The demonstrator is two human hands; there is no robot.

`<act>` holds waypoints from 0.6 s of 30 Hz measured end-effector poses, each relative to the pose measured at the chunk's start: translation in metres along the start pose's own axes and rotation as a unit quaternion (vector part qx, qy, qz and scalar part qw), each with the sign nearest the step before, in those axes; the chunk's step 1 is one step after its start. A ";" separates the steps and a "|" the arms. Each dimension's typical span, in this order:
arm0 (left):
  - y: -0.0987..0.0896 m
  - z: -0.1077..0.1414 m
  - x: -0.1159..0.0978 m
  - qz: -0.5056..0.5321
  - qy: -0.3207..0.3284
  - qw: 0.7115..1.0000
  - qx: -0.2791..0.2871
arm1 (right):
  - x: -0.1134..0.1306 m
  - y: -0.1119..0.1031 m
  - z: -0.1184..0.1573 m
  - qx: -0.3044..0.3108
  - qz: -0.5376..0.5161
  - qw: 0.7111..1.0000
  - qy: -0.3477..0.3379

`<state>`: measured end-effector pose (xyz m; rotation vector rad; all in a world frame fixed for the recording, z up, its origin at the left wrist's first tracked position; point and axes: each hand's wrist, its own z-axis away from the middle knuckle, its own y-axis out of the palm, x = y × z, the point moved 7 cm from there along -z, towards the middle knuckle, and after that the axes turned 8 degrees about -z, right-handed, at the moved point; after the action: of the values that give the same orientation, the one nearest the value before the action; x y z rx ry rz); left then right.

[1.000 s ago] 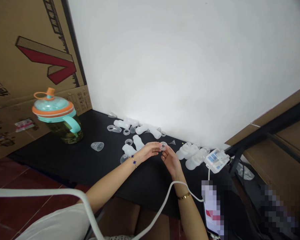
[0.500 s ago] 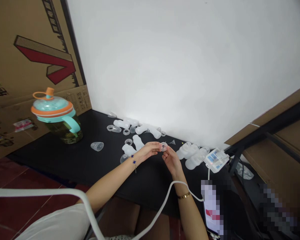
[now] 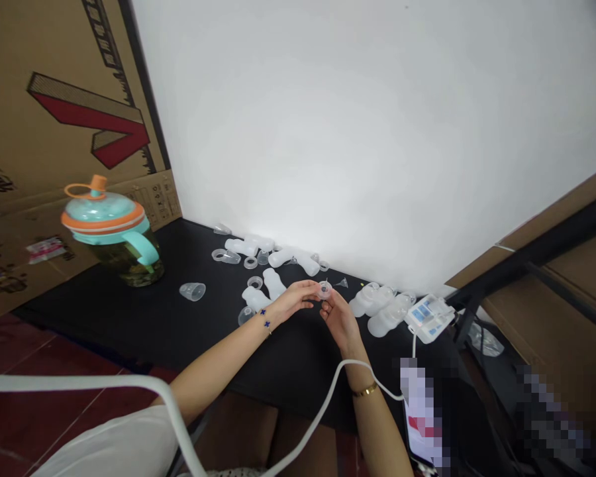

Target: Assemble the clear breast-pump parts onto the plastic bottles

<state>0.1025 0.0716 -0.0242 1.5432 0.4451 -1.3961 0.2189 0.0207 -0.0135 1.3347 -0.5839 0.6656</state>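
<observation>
The left hand (image 3: 293, 298) and the right hand (image 3: 338, 317) are together, their fingertips pinching a small clear round silicone ring (image 3: 324, 289) between them above a black tabletop (image 3: 129, 318). A tiny clear plastic funnel (image 3: 342, 283) lies just beside, frosted white bottle-shaped silicone pieces (image 3: 273, 283) sit on both sides, and a teal-and-orange lidded glass jug (image 3: 112, 218) stands well left.

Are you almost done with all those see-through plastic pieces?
Hard to tell, but partway. Looking done: cloudy bottle-shaped pieces grouped beside a white electronic unit. In hand: a small clear ring held between the left hand and right hand. Seemingly left: a loose ring and clear cup.
</observation>
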 end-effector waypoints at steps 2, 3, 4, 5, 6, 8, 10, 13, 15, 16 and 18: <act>-0.001 -0.001 0.000 0.001 -0.002 1.000 -0.002 | 0.001 0.000 0.000 -0.001 -0.002 1.000 -0.002; -0.001 -0.001 0.001 0.003 -0.004 1.000 -0.002 | 0.002 0.000 0.000 -0.001 -0.002 1.000 -0.005; -0.001 0.000 0.001 0.006 -0.007 1.000 -0.003 | 0.002 0.001 0.000 0.001 -0.001 1.000 -0.008; -0.001 0.000 0.001 0.009 -0.010 1.000 -0.003 | 0.003 0.002 0.000 0.003 0.001 1.000 -0.011; -0.001 0.000 0.001 0.011 -0.013 1.000 -0.002 | 0.004 0.003 0.001 0.005 0.003 1.000 -0.014; 0.000 0.002 -0.001 0.011 -0.014 1.000 -0.003 | 0.005 0.004 0.002 0.010 0.007 1.000 -0.016; 0.002 0.004 -0.004 0.006 -0.006 1.000 -0.003 | 0.004 0.004 0.002 0.010 0.006 1.000 -0.014; 0.005 0.008 -0.010 0.000 0.007 1.000 0.000 | 0.001 0.003 0.001 0.008 0.003 1.000 -0.003; 0.007 0.010 -0.012 0.002 0.009 1.000 0.001 | -0.001 0.003 0.001 0.011 0.001 1.000 0.005; 0.007 0.011 -0.012 0.005 0.008 1.000 0.000 | -0.001 0.003 0.001 0.013 0.000 1.000 0.009; 0.007 0.012 -0.013 0.010 0.006 1.000 -0.004 | -0.003 0.003 0.001 0.014 -0.005 1.000 0.017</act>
<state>0.0983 0.0627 -0.0082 1.5469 0.4407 -1.3693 0.2146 0.0196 -0.0131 1.3483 -0.5419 0.6899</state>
